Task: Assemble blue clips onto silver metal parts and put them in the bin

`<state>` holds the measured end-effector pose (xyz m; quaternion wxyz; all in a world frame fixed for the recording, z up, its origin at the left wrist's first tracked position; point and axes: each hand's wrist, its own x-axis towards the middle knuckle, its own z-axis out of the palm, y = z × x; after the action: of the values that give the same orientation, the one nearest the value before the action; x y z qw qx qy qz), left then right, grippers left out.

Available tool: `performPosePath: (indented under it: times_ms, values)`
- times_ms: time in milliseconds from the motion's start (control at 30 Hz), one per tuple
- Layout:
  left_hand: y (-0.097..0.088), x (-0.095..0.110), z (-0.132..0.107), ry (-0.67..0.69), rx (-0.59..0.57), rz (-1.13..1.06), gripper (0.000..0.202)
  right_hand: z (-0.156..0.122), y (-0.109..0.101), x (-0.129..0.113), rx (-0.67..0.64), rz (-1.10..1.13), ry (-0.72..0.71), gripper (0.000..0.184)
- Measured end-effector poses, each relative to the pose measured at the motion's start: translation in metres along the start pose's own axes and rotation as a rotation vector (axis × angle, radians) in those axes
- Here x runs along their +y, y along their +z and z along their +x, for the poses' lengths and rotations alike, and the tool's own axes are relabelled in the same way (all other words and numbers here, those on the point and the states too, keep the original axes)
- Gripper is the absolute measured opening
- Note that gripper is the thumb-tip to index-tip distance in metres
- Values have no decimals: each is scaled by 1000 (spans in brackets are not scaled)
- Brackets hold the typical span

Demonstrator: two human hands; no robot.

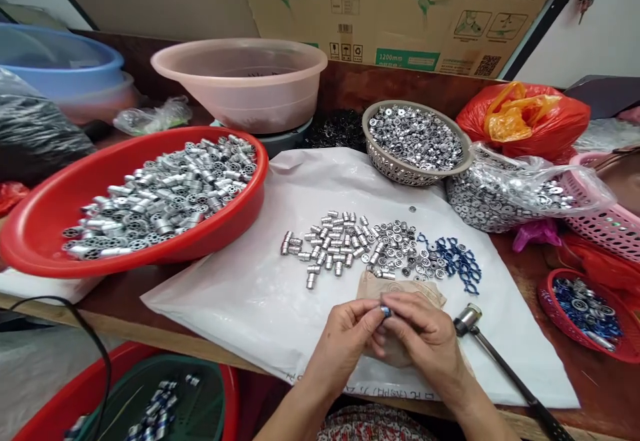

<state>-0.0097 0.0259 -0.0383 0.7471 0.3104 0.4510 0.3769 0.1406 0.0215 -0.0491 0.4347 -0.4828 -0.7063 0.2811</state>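
Note:
My left hand (350, 331) and my right hand (425, 334) meet over a brown pad (373, 286), fingertips pinching a small blue part (385, 311) between them. Most of that part is covered by the fingers. Just beyond lie silver metal cylinders (337, 241), small silver round caps (400, 244) and blue plastic clips (457, 261), spread loosely on a white sheet (240, 308). To the right of my right hand rests a hammer (467, 320) with a dark handle.
A red basin (35, 234) of silver cylinders stands at left, a grey basket (395, 173) of small metal parts at the back. A pink basin (240, 94), a clear bag (480, 194) and a small red basket (547, 301) surround the sheet. Below the table edge is another red basin (227, 394).

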Motion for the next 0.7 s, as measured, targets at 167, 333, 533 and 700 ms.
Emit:
performPosePath:
  times_ms: [167,333,533,700]
  values:
    - [7,0,0,-133,-162,-133,34,-10,-23,-3,-84,-9,-70,22]
    - [15,-6,-2,-186,-112,-327,33,20,-47,18,-212,-295,1,20]
    - [10,2,-5,-151,8,-485,37,73,-48,54,-398,-537,27,22]
    - [3,7,-1,-132,31,-599,33,64,-40,26,-415,-374,-16,19]
